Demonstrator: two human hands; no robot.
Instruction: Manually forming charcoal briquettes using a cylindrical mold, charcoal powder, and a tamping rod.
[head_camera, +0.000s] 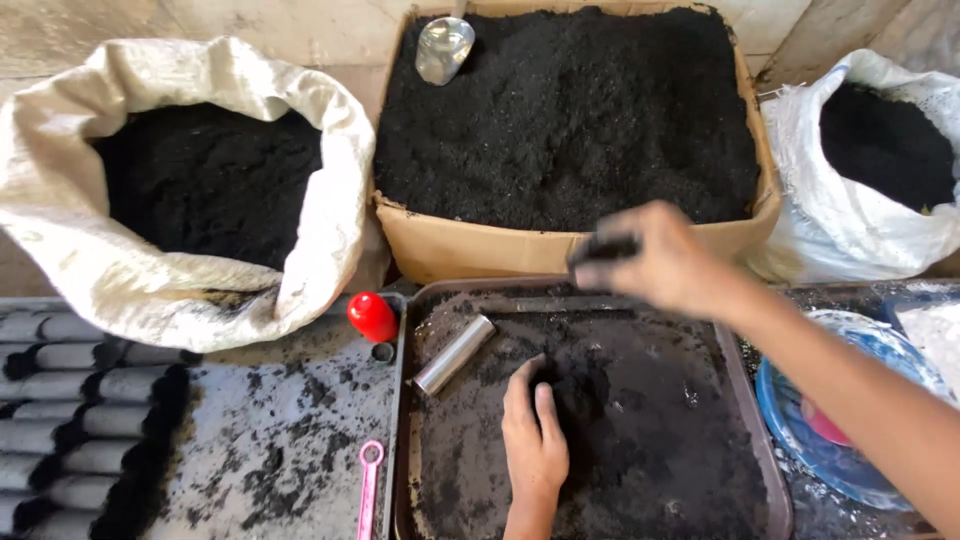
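Note:
My left hand (534, 432) rests palm down in the dark tray (402, 400), fingers pressed into a mound of black soil (640, 420). My right hand (655, 255) hovers blurred above the tray's far edge, pinching a small dark soil-covered object (603, 247). A shiny metal tube (455, 354) lies on the soil in the tray, left of my left hand. Behind the tray stands a cardboard box (470, 245) full of black soil with a metal scoop (443, 47) stuck in its far left corner.
A pale woven sack (110, 270) of soil lies open at the left, a white bag (850, 215) of soil at the right. A red cap (372, 316) and a pink measuring spoon (369, 485) lie left of the tray. Several filled grey tubes (70, 420) are stacked far left. A blue plate (840, 400) sits under my right forearm.

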